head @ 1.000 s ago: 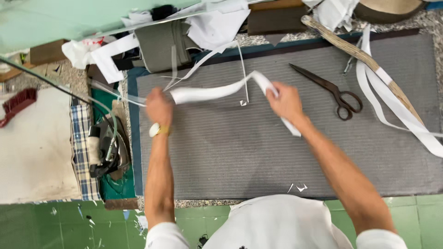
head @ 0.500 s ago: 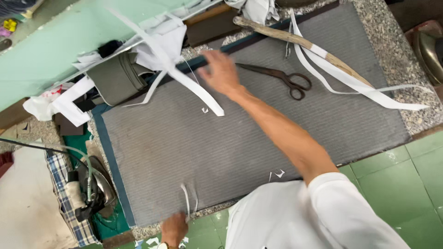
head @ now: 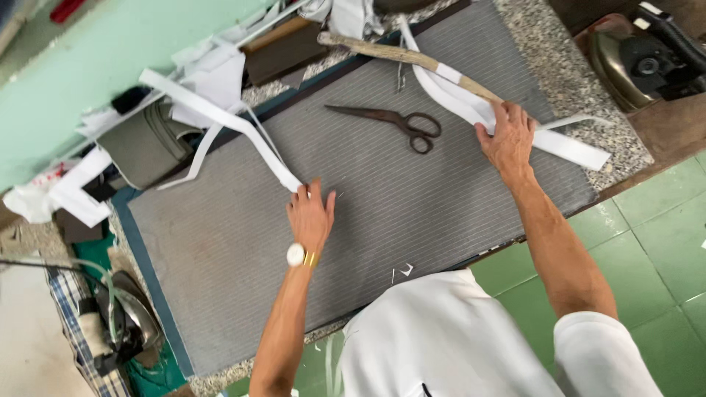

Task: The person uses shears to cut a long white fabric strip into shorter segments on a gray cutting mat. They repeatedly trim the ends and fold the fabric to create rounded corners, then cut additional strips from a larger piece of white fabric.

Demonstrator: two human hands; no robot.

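Dark scissors (head: 393,123) lie shut on the grey ribbed mat (head: 220,250), mid-top. Wooden stick (head: 401,55) angled across the mat's far edge. Folded grey cloth (head: 143,147) at upper left. One iron (head: 640,59) on the surface top right, another iron (head: 121,323) bottom left on checked cloth (head: 73,316). Green tiled floor (head: 654,235) on the right.

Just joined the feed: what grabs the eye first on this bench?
The big grey ribbed mat fills the view, with dark scissors lying closed at its upper middle. The left hand presses the end of a long white fabric strip running up to the left, while the right hand rests on more white strips by a wooden stick. An iron sits top right.
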